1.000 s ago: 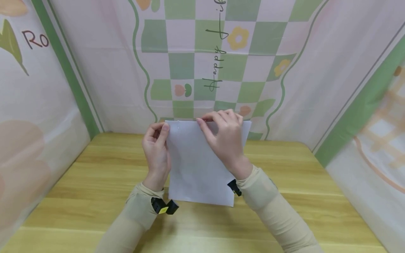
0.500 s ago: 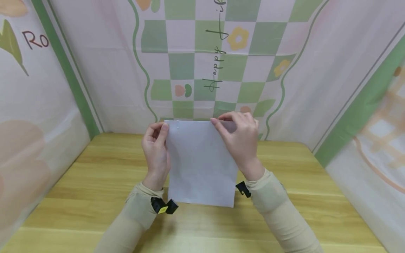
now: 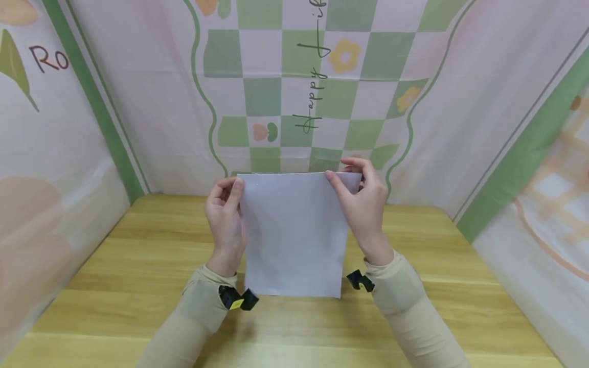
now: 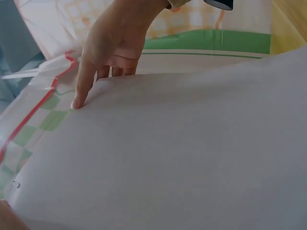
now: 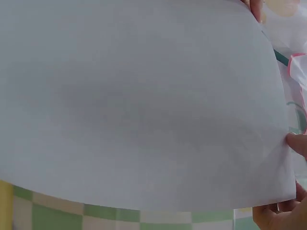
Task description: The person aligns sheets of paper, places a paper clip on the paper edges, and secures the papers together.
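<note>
A white sheet of paper (image 3: 294, 235) stands raised, its long sides running down toward the table in the head view. My left hand (image 3: 225, 225) pinches the upper left corner, thumb on the near face. At the upper right, my right hand (image 3: 368, 209) grips the top edge near the corner, with the thumb in front and the other fingers behind. A small paper clip (image 4: 16, 183) sits on the top edge close to the left thumb. In the right wrist view the paper's broad face fills most of the picture, and the right fingers (image 5: 283, 213) wrap the corner.
The wooden table (image 3: 152, 266) spreads beneath the hands. A printed cloth (image 3: 303, 92) with green checks hangs upright behind it, and more cloth panels rise at the left and right. Each wrist carries a small black camera (image 3: 239, 299).
My right hand has slid along the paper's top edge from near the middle to the right corner. The left hand keeps its pinch and hardly moves.
</note>
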Demonstrator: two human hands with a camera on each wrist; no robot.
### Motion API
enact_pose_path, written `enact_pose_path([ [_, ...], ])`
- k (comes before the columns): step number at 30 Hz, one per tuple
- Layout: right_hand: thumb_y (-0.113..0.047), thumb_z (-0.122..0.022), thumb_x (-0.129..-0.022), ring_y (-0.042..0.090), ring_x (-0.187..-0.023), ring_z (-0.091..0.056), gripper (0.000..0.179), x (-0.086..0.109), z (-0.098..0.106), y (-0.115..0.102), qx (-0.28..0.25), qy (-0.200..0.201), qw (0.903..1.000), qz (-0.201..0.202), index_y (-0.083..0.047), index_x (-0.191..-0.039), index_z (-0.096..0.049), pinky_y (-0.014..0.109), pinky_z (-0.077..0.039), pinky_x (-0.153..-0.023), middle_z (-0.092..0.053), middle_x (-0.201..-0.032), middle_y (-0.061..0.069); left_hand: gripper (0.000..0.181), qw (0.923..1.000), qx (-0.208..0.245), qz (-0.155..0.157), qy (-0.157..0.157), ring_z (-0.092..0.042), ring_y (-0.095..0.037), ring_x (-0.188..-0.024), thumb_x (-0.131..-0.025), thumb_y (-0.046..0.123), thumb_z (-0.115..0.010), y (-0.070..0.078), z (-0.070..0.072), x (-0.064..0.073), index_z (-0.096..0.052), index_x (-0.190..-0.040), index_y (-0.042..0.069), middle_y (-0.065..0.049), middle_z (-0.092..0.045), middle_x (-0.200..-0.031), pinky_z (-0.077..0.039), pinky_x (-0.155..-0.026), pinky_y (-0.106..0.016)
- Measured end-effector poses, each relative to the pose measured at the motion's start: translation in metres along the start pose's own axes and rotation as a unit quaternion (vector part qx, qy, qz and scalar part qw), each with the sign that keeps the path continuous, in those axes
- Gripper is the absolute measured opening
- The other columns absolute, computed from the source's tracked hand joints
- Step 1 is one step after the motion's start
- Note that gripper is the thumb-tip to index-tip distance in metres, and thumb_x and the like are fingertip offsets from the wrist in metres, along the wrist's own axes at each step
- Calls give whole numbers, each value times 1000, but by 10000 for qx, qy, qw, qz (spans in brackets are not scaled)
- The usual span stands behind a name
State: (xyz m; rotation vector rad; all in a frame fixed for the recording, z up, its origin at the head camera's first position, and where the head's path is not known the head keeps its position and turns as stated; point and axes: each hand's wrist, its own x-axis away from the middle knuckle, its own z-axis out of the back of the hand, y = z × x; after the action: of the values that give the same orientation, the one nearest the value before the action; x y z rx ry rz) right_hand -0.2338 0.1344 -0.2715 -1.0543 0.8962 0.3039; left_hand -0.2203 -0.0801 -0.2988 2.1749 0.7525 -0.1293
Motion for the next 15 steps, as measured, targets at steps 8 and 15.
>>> enact_pose_path([
  [8,-14,-73,-83,7,-76,-55,52,9,5,7,-764,-470,9872,-1317,-1,-127,-49,13,-42,-60,-64,-113,16,7,10000,-36,23,-6,-53,-12,-80,-87,5,-67,0,-1,-1,-62,-90,0,-2,-58,-86,-47,-72,-18],
  [15,-33,-72,-84,16,-92,-59,53,22,7,14,-527,-970,9766,-1843,-5,-123,-50,19,-48,-71,-64,-109,12,9,10000,88,-24,40,-52,-12,-79,-85,5,-68,-3,-2,-2,-62,-89,-2,-2,-58,-85,-47,-71,-18],
])
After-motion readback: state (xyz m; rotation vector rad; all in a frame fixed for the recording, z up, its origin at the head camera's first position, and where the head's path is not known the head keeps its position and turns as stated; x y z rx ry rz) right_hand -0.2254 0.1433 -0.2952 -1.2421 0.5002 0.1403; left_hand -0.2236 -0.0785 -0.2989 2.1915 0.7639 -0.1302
